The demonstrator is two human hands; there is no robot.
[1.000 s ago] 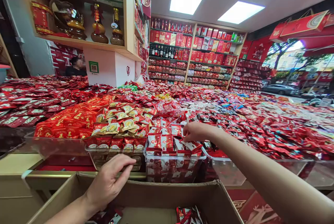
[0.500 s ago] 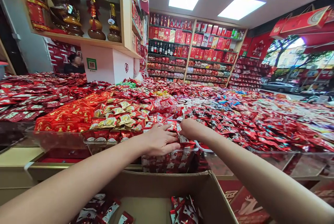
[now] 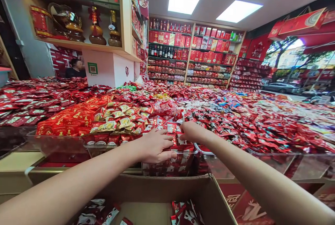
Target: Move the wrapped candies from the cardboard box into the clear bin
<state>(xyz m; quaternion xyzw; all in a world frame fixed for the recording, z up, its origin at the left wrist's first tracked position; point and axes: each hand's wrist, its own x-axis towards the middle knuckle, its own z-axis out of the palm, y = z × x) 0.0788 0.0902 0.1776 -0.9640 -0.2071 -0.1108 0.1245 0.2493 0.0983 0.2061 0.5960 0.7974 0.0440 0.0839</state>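
My left hand point(image 3: 157, 145) lies palm down over the front of a clear plastic bin point(image 3: 167, 164), its fingers stretched out and apart on the red-and-white candy packets point(image 3: 171, 127). My right hand point(image 3: 192, 132) is at the right side of the same packets, its fingers curled together and pointing left. What they grip, if anything, is hidden. Below both arms stands an open cardboard box point(image 3: 146, 207). Loose red-and-white packets point(image 3: 187, 212) lie in its right side, and more packets point(image 3: 95, 212) in its left.
Durian-pictured packets point(image 3: 123, 116) and orange-red packets point(image 3: 70, 118) fill bins on the left. Heaped red sweets point(image 3: 256, 127) spread rightward. A wooden display cabinet point(image 3: 125, 15) overhangs the upper left. Behind its white pillar point(image 3: 101, 67) a person point(image 3: 75, 67) is partly visible.
My left hand has shifted slightly left and down, its fingers still spread. My right hand stays at the packets, with its curled fingers now more visible. The view has tilted up slightly.
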